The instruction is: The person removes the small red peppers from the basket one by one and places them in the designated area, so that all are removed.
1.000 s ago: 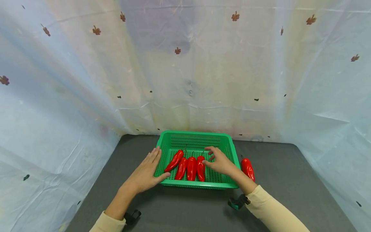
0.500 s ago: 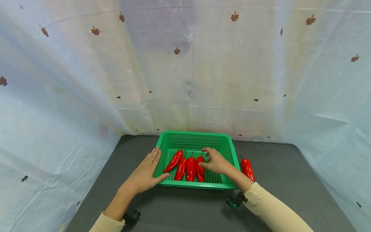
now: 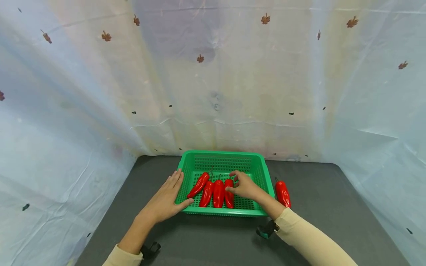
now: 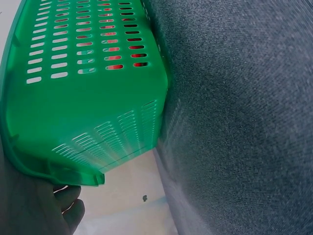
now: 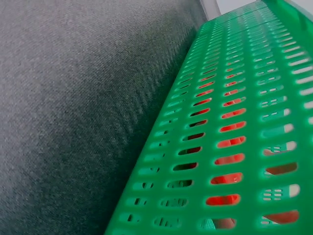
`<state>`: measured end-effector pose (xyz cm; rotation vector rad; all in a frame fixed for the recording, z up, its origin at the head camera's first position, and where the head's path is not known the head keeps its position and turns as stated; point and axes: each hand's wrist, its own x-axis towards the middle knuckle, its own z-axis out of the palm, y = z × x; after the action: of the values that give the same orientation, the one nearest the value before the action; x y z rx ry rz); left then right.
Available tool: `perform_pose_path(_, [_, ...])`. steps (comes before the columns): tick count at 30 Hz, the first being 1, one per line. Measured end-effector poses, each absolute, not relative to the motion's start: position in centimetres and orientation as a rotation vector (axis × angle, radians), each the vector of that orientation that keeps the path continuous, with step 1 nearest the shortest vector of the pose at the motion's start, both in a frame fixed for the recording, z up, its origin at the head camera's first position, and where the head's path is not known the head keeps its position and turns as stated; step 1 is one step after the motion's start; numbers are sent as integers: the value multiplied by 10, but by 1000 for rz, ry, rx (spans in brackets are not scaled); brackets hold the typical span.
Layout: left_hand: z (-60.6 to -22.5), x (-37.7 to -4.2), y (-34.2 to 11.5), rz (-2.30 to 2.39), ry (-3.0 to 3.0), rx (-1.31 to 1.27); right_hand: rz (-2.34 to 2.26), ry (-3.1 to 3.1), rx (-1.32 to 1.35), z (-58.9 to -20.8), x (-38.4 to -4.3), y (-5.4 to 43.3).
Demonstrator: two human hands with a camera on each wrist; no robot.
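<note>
A green plastic basket point(image 3: 229, 211) holds several red peppers lying side by side on its slotted floor. My left hand point(image 3: 166, 199) rests on the basket's left rim, fingers straight and thumb spread along the front corner. In the left wrist view, dark fingertips point(image 4: 68, 203) show beside the basket's rim. Inside the basket, my right hand point(image 3: 247, 187) hovers over the rightmost pepper point(image 3: 229, 200), its thumb across the pepper's upper part and its fingers loosely bent near the stem, a gap between them. In the right wrist view, the basket wall point(image 5: 252, 161) hides most of that hand.
Another red pepper point(image 3: 283, 194) lies on the dark grey table point(image 3: 313, 221), just right of the basket and beside my right forearm. A pale plastic curtain point(image 3: 246, 92) with leaf prints hangs behind and along both sides. Dark wrist straps sit on both wrists.
My right hand has shifted slightly left, so its thumb lies further over the rightmost pepper. The left hand stays on the rim, and the peppers keep their places. The head view has turned slightly.
</note>
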<state>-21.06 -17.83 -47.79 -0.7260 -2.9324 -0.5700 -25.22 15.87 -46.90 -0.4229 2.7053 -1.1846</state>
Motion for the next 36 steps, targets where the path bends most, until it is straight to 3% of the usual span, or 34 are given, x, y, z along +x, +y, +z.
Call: perform_pose_path(36, [-478,-211,-179,-560,-2929,-725,-963,2684,-370,-479,-261,156])
